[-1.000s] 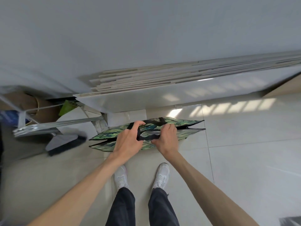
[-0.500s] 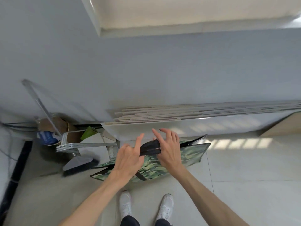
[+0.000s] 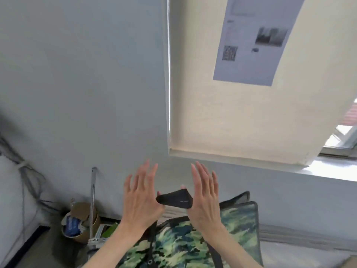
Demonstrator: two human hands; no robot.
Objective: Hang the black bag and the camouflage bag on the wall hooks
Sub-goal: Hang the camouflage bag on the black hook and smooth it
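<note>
So the camouflage bag [image 3: 193, 242] is being carried up toward the grey wall [image 3: 83, 93], low in the near middle of view. Its black handle [image 3: 176, 200] is stretched between the left hand [image 3: 140, 200] and right hand [image 3: 205, 200], apparently caught at the thumbs while the fingers are splayed wide. No hook can be seen yet, and no black bag either. Next, a hook probably has to be found and the strap loop dropped over it.
</note>
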